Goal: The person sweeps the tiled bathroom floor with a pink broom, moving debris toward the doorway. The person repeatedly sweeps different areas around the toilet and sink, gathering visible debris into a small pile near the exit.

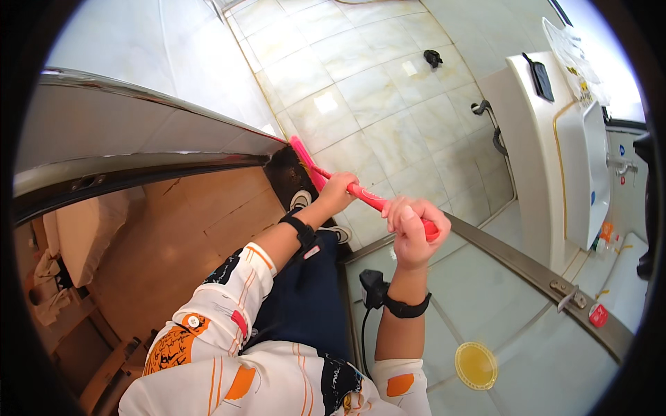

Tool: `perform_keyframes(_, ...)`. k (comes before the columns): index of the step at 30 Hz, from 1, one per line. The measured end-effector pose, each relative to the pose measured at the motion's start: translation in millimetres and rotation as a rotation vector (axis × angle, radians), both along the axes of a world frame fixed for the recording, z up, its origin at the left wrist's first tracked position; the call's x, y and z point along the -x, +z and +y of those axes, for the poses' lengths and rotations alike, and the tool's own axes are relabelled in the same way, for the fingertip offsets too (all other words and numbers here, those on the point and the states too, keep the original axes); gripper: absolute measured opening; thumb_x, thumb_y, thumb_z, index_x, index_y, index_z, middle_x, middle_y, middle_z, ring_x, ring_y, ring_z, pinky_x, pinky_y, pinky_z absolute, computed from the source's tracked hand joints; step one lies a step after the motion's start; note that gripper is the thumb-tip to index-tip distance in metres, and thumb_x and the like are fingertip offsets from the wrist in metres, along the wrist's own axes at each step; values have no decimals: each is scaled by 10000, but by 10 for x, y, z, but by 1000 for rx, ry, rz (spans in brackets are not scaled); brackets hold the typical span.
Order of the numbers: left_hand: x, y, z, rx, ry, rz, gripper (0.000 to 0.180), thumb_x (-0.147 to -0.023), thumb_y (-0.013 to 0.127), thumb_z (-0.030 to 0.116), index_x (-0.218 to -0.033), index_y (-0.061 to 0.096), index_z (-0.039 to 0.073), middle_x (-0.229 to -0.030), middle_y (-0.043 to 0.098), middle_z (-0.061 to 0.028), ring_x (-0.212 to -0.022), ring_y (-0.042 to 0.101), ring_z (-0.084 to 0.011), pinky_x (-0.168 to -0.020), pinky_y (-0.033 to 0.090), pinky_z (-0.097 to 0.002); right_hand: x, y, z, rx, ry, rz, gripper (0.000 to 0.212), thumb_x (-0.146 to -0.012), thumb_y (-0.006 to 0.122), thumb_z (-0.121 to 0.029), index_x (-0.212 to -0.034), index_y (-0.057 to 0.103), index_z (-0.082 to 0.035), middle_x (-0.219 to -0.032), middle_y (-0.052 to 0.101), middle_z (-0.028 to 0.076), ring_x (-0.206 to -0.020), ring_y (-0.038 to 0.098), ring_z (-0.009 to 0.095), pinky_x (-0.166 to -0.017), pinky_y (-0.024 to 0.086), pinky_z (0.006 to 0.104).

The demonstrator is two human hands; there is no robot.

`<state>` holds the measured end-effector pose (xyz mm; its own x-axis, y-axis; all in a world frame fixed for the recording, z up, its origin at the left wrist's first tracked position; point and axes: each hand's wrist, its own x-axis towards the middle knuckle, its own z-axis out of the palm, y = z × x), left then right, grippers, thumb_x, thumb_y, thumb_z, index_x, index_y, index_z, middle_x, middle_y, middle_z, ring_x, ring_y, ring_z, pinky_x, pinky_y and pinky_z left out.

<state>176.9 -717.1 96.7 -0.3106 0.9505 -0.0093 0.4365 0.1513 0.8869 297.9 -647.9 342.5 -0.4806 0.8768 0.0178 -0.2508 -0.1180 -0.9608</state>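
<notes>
A broom with a red handle and a pink head slants across the doorway. My left hand is closed round the lower part of the handle, just above the head. Near the handle's top end, my right hand is wrapped round the grip with the thumb up. The pink head rests by the door edge, where the tiles meet a dark threshold; part of it is behind my left hand. Both wrists wear black straps, and a small black device sits at the right one.
Pale floor tiles spread ahead, with a small black object on them. At right stand a white sink and a counter holding a dark phone-like object. A metal-framed door is at lower right; wooden flooring lies left.
</notes>
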Motion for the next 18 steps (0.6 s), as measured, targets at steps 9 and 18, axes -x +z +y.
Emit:
perform_keyframes(9,-7,-303,704,-111,130,-250,273,-869,687,158,-709,511,25,-666,556,-176,-679,524,-390,-626,421,-468,443,-126,337,-253,-18,-31,256,-824,561,-10,-608,425,1,-560,501,77,-500,463,168,-505,424,325)
perform_keyframes(18,503,153,330,-63,230,-147,270,-859,707,157,-690,540,28,-632,525,-146,-642,512,-308,-628,427,-392,1001,197,428,-97,20,87,274,-843,564,-17,-617,407,-13,-541,470,78,-474,413,156,-496,426,348)
